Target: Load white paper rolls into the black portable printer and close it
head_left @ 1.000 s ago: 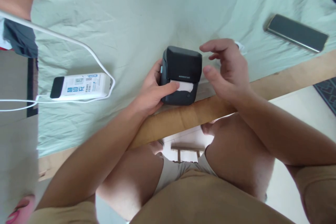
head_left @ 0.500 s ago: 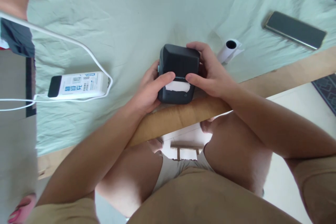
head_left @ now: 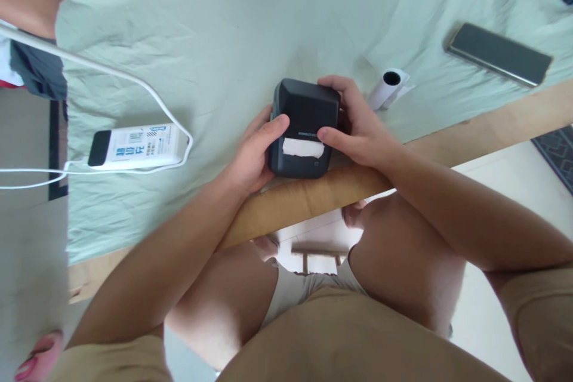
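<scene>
The printer point(head_left: 305, 116) is matt black plastic, its paper strip point(head_left: 303, 147) plain white; the cloth point(head_left: 233, 42) is creased, pale green. The phone point(head_left: 499, 54) looks glossy; the table edge point(head_left: 313, 197) smooth wood.

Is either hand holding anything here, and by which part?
Both hands hold the small black printer by its sides: the left hand on its left side, the right hand on its right, thumbs on top by the paper strip.

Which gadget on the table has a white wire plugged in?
The white power bank, far left. A white cable loops into its end. The black printer in both hands and the dark phone, far right, show no wire.
</scene>
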`<action>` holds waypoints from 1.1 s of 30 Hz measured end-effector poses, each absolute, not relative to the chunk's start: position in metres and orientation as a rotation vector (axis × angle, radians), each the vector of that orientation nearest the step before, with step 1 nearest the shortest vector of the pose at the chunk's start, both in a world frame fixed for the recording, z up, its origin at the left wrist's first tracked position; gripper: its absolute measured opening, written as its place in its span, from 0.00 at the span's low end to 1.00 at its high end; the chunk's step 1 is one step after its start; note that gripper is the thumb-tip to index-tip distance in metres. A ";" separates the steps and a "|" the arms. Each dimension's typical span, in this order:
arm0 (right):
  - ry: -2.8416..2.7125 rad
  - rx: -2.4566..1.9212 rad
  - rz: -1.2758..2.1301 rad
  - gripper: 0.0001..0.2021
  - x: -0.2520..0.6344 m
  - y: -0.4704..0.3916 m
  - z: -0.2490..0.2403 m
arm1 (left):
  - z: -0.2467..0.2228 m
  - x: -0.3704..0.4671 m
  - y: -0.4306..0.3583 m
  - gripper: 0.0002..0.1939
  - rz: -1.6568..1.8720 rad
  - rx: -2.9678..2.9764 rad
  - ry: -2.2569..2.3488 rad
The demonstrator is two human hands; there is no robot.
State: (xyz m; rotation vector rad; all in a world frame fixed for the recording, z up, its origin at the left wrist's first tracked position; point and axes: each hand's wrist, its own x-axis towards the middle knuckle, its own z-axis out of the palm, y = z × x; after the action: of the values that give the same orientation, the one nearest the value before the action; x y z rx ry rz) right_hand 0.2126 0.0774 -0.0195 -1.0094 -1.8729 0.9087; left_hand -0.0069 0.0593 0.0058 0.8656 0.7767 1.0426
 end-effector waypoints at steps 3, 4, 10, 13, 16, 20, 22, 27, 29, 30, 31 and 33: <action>-1.891 -0.971 0.875 0.36 0.214 0.080 -0.024 | 0.008 -0.004 0.058 0.24 1.031 0.816 0.805; -1.894 -0.974 0.870 0.36 0.214 0.080 -0.025 | 0.009 -0.003 0.058 0.26 1.024 0.796 0.819; -1.907 -1.005 0.854 0.35 0.215 0.080 -0.025 | 0.006 -0.004 0.062 0.23 0.992 0.710 0.859; -1.908 -0.967 0.856 0.34 0.215 0.081 -0.026 | 0.002 -0.006 0.065 0.20 0.996 0.702 0.873; -1.905 -0.974 0.829 0.31 0.216 0.082 -0.027 | -0.001 -0.006 0.065 0.20 1.019 0.714 0.887; -1.894 -1.032 0.856 0.28 0.216 0.081 -0.024 | 0.002 -0.004 0.063 0.18 1.072 0.747 0.899; -1.897 -1.020 0.926 0.32 0.218 0.079 -0.019 | 0.005 -0.002 0.062 0.18 1.096 0.775 0.894; -2.029 -0.963 0.719 0.42 0.229 0.076 -0.004 | 0.006 0.000 0.062 0.18 1.124 0.788 0.861; -2.030 -0.997 0.556 0.41 0.233 0.076 0.003 | 0.005 0.001 0.062 0.17 1.125 0.782 0.874; -2.006 -1.012 0.501 0.40 0.234 0.075 0.006 | 0.005 0.001 0.063 0.16 1.131 0.773 0.883; -1.968 -1.028 0.464 0.38 0.233 0.074 0.009 | 0.005 0.001 0.063 0.16 1.136 0.760 0.893; -1.865 -1.061 0.441 0.32 0.229 0.069 0.017 | 0.005 0.002 0.063 0.14 1.138 0.727 0.912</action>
State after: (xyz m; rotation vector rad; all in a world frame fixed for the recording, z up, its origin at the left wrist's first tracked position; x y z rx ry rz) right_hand 0.2288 0.0693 0.0168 -1.0605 -1.8650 0.4412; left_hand 0.0015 0.0635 0.0046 0.7267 0.9118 1.1377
